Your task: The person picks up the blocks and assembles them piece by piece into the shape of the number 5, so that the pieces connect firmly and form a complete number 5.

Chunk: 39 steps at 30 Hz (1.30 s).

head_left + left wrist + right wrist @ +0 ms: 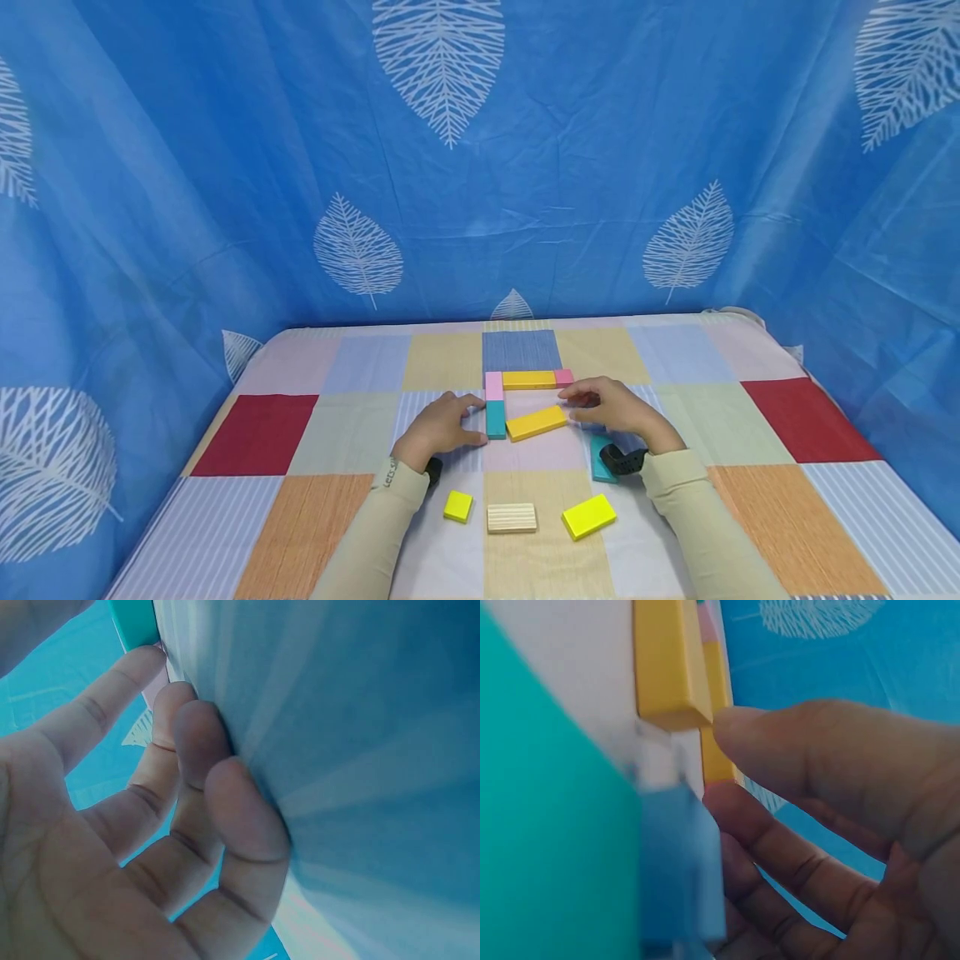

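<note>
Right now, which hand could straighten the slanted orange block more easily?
Probably the right hand: it's beside one end of the slanted block. The left hand has a teal block in between.

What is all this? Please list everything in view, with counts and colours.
Orange-yellow blocks: 2, orange-yellow, one in the far row, another slanted nearer.
Teal blocks: 2, teal, one in the left column, another farther right.
Pink blocks: 2, light and deeper pink, at the far row's ends.
Ridged block: 1, pale, near middle.
Bright blocks: 2, yellow, flanking the ridged block.
Blurred shape: 1, blue, right wrist view, unidentifiable.
Patchwork cloth: 1, multicoloured, under the blocks.
Curtain backdrop: 1, blue with white leaves, behind.
Wristwear: 2, dark, one per wrist.
Sleeves: 2, beige, on both arms.
Hands: 2, bare, left hand beside a teal block, right hand by the slanted block.
</note>
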### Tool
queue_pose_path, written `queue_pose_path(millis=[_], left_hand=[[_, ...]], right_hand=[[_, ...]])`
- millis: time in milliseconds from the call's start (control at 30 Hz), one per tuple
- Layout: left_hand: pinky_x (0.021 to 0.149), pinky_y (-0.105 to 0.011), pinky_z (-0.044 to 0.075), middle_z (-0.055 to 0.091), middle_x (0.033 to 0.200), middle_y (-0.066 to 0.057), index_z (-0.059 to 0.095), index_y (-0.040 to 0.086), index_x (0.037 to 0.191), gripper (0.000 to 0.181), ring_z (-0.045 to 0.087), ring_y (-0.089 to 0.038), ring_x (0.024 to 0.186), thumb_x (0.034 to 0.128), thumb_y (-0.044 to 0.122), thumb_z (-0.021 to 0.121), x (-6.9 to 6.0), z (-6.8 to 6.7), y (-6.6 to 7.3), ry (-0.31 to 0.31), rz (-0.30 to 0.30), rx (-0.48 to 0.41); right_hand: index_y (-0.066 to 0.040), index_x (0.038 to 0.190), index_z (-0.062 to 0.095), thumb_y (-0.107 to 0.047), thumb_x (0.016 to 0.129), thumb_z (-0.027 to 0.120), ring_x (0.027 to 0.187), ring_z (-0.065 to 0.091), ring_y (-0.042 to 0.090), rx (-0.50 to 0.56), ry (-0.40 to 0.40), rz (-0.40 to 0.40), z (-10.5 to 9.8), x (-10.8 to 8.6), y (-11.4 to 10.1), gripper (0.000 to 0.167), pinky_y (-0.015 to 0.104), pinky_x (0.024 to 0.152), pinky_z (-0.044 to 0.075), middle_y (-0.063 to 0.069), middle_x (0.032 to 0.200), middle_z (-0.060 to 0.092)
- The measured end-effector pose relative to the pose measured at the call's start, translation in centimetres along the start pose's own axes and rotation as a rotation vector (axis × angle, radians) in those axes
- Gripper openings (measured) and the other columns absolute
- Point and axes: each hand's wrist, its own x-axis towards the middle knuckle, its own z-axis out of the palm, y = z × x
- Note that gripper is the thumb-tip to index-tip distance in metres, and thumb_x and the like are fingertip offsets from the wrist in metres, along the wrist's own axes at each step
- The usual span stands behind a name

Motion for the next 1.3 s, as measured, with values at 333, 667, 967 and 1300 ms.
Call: queue_pose_path(millis=[333,667,967,1300], left_hand=[[0.095,-0.046,0.058,0.066,0.117,-0.011,0.068,0.015,0.145,0.061,0.062,-0.025,0.098,0.0898,0.024,0.092,-0.2,0.0,0.0,-0.004,0.011,-0.012],[0.095,-0.047,0.057,0.066,0.115,-0.011,0.069,0.015,0.145,0.06,0.062,-0.025,0.097,0.09,0.024,0.091,-0.1,0.1,-0.3,0.004,0.019,-0.003],[0.096,-0.047,0.057,0.066,0.116,-0.01,0.068,0.016,0.145,0.06,0.062,-0.024,0.098,0.0904,0.025,0.091,-0.1,0.1,-0.2,0.0,0.012,0.0],[0.095,-0.047,0.058,0.066,0.116,-0.011,0.069,0.015,0.145,0.06,0.062,-0.025,0.097,0.0902,0.024,0.091,-0.2,0.1,0.0,0.0,0.019,-0.008]], right_hand=[[0.009,0.125,0.072,-0.006,0.099,0.075,0.111,0.067,0.037,-0.002,-0.011,0.02,-1.9,-1.1,1.1,0.03,0.051,0.099,0.056,0.023,0.124,0.074],[0.012,0.121,0.072,-0.001,0.094,0.08,0.097,0.062,0.024,0.075,-0.052,0.073,-2.9,-1.9,2.2,0.031,0.025,0.086,0.056,0.021,0.118,0.074],[0.009,0.11,0.074,0.0,0.089,0.084,0.089,0.056,0.022,0.119,-0.035,0.108,-2.9,-2.3,3.0,0.025,0.025,0.078,0.052,0.011,0.101,0.071],[0.005,0.104,0.073,-0.001,0.087,0.087,0.089,0.054,0.022,0.12,-0.012,0.141,-2.6,-2.3,3.6,0.023,0.026,0.078,0.05,0.006,0.095,0.066]])
